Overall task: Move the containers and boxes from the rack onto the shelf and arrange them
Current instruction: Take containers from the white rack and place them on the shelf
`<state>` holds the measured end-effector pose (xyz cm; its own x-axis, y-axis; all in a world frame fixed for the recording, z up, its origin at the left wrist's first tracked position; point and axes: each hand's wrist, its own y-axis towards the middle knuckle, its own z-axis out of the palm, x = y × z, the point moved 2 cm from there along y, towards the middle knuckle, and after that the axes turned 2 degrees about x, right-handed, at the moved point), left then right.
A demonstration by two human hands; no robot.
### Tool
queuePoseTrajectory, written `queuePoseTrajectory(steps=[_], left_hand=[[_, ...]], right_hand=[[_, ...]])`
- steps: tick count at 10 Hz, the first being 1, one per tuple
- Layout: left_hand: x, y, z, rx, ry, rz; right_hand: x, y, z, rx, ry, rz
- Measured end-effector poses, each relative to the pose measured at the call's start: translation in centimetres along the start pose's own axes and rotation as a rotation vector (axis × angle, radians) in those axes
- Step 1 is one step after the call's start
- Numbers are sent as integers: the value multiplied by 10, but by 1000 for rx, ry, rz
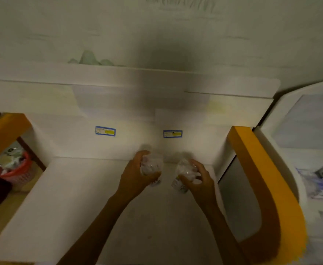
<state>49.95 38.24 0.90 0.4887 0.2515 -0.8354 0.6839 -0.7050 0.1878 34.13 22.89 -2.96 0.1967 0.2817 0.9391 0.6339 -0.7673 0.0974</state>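
Seen from above, looking down onto a white shelf [65,197] with a white back panel. Two bare forearms reaching forward over the shelf surface, near its back edge.

Left hand [134,175] curled around a clear plastic container [153,167], fingers wrapped over its top and side. Right hand [199,178] gripping a second clear container [185,175], thumb and fingers closed around it. Both containers side by side with a small gap, close above or possibly resting on the shelf; too blurred to tell which. Contents pale and indistinct.

On the back panel, two small blue-bordered labels [105,131], one left of centre, the other to its right. Orange-yellow frame [256,169] along the right side of the shelf, another orange piece at the far left. Lower left, a red mesh basket [21,173] holding pale packets, below shelf level.
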Motion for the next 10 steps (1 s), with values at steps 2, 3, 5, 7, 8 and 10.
queuePoseTrajectory(steps=[2,3,5,7,8,10], left_hand=[[18,36,9,81,3,84],[25,44,20,76,-45,73],[23,52,40,35,-13,114],[29,53,56,48,82,47],[34,54,55,136,141,4],[35,39,22,159,363,76]], right_hand=[[-7,23,10,-64,-72,63],[-7,27,8,-84,-154,26],[-47,51,17,-3,-342,87],[-7,43,8,55,-440,-97],[-12,48,10,51,-469,-96],[-10,44,7,58,-525,-149]])
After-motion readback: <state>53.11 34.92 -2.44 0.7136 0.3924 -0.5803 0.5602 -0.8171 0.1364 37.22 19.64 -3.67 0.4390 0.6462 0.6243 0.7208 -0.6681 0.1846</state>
